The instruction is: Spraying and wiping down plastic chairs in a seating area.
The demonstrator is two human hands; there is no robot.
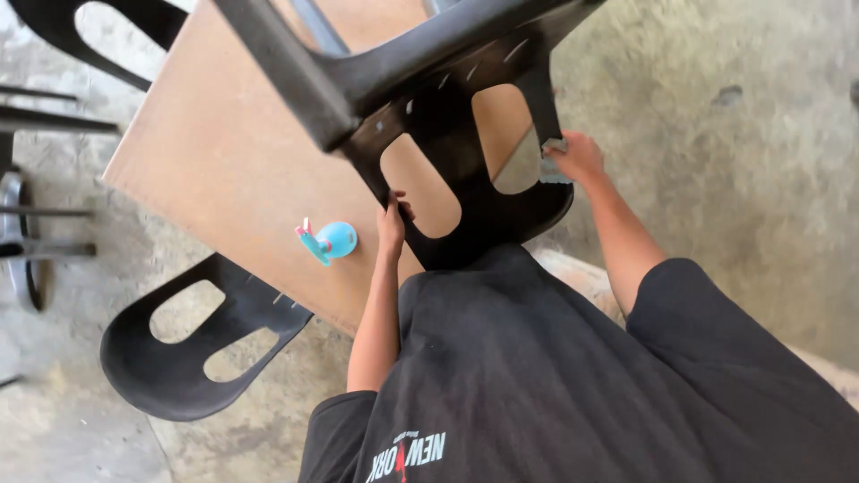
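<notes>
While the black plastic chair (pixel 447 116) lies tipped over the brown table (pixel 224 152), its backrest toward the person, the left hand (pixel 391 224) grips the backrest edge beside a cutout, fingers curled tight around it. The right hand (pixel 577 156) presses a pale cloth (pixel 548 161) against the opposite edge, fingers closed on it. A small blue and pink tool (pixel 328 241) rests on the table near the left hand. Another black chair (pixel 192 344) stands on the concrete floor (pixel 734 134).

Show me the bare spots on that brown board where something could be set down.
The brown board is bare on its left half, between its left edge and the black chair. The near strip is tighter: the blue tool lies there beside the left hand. The chair covers the right side, where the right hand grips it.
</notes>
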